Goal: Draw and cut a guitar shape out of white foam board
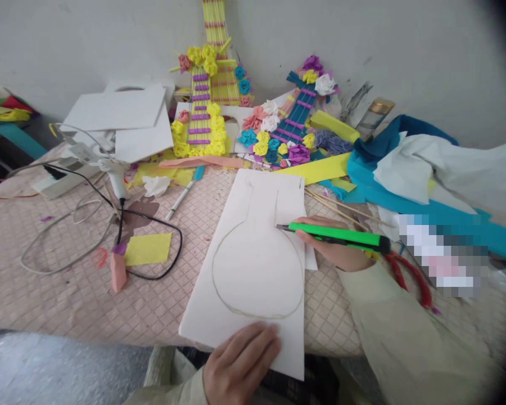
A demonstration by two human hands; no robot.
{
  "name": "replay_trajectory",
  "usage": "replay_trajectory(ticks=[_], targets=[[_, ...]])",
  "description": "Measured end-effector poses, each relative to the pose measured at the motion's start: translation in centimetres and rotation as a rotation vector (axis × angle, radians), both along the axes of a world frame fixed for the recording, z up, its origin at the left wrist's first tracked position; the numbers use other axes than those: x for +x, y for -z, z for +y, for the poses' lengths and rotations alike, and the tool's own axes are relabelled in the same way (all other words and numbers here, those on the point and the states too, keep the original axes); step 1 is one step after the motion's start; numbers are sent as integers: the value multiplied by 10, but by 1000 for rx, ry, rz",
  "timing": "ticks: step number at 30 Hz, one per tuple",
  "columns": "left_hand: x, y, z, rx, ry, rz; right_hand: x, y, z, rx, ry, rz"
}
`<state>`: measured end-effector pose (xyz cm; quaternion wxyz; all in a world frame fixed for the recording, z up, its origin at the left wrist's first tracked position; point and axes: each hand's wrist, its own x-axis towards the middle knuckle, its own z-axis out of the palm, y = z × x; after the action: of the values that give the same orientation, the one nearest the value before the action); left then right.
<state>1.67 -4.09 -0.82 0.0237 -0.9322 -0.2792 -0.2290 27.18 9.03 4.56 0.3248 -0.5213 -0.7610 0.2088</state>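
Observation:
A white board [259,264] with a drawn outline, a round body and a narrow neck, lies in front of me and overhangs the table's near edge. My right hand [326,250] is closed around a green utility knife [337,233]. Its blade tip meets the outline where the right side of the neck joins the round part. At the board's near edge, my left hand [247,357] rests with fingers stretched flat on the surface, holding nothing.
Decorated paper guitars [200,112] lean against the wall. A glue gun [117,180] with looping cables stands left. Red-handled pliers [411,275], thin sticks [341,208] and blue crepe paper [451,211] lie right. White boards [113,112] are stacked at the back left.

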Motion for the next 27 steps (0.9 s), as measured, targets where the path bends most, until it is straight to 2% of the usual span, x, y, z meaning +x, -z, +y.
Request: replay_trajectory(ticks=[6, 13, 19, 27], targets=[[0, 1, 0, 1, 6, 19, 7, 6, -5, 29, 87, 9], [-1, -3, 1, -13, 20, 38, 8, 7, -13, 45, 54, 15], [-1, -2, 0, -14, 9, 30, 5, 10, -21, 117, 125, 1], [0, -2, -1, -42, -1, 27, -3, 3, -36, 167, 192, -58]])
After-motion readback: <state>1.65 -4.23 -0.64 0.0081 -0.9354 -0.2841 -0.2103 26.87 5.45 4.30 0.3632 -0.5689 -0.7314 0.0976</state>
